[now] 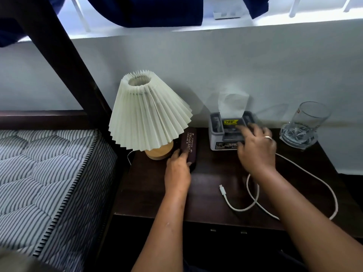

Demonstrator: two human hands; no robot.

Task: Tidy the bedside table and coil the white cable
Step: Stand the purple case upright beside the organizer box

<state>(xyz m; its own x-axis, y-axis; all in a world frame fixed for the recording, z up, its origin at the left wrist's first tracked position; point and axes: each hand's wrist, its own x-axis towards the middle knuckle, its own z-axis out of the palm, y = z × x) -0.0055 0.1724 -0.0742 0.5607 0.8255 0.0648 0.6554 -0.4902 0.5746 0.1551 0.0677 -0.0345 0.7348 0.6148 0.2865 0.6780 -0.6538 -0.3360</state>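
Dark glossy wood bench (212, 173); pleated paper lampshade (145, 112) on a wooden base (160, 152); clear glass (306, 124); smooth white cable (314, 177).

dim; window glare, edge warp

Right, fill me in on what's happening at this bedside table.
A person is tidying the dark bedside table. The left hand rests on a maroon glasses case beside the pleated lamp. The right hand is on the grey tissue box near the wall. The white cable lies loose and uncoiled across the tabletop, untouched. A glass mug stands at the far right.
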